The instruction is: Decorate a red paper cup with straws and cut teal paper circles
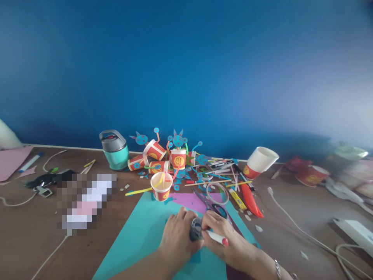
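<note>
My left hand (178, 232) is curled around a small grey round object (196, 229), perhaps a roll or a cap, over the sheet of turquoise paper (131, 237). A white marker with a red end (216, 237) is gripped in my right hand (225, 229); its tip is hidden against the round object. Just beyond my right hand lie dark-handled scissors (219, 210) and a clear ring of tape (218, 193). A paper cup with bent straws (161, 190) stands at the paper's far edge.
Behind are several red-and-white cups with blue animal cutouts (177, 155), beside a turquoise flask (115, 151). To the right stand stacked white cups (260, 161) and a red pouch (251, 200). A white cable (303, 223) and power strip (354, 235) lie far right.
</note>
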Available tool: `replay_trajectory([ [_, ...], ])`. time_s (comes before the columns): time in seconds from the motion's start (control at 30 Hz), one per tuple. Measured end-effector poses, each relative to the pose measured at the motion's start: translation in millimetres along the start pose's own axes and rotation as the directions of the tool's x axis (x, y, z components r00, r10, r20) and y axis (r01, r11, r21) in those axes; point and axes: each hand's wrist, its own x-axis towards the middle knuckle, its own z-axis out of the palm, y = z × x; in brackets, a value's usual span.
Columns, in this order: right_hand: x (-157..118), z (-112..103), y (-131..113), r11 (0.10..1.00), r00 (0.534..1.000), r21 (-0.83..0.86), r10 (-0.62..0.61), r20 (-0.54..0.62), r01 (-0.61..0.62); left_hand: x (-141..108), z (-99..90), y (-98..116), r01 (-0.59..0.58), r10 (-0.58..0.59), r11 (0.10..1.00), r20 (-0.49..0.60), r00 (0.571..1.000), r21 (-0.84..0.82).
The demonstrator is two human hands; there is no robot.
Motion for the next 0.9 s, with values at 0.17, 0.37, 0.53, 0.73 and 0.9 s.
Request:
replay_trajectory([
  [0.17, 1, -5, 7, 0.918, 0.948, 0.334, 0.278, -0.157, -0.214, -2, 0.6, 3, 0.049, -0.050, 0.999, -0.022, 0.999, -0.018],
  [0.37, -11, 2, 10, 0.567, 0.856, 0.804, 0.493, -0.158, -0.178, 2, -2.1, -2, 0.069, -0.088, 0.983, -0.106, 0.990, -0.172],
  [0.53, -17, 22, 10, 0.456, 0.847, 0.876, 0.517, -0.121, -0.154, 11, -15.3, -3, 0.097, -0.201, 0.808, -0.116, 0.973, -0.582],
  [0.73, -15, 25, 8, 0.490, 0.841, 0.858, 0.522, -0.145, -0.156, 8, -25.5, -2, 0.122, -0.196, 0.721, -0.032, 0.980, -0.682],
  [0.9, -10, 25, 7, 0.456, 0.848, 0.877, 0.515, -0.122, -0.151, -1, -33.0, -7, 0.099, -0.167, 0.724, -0.035, 0.985, -0.683],
])
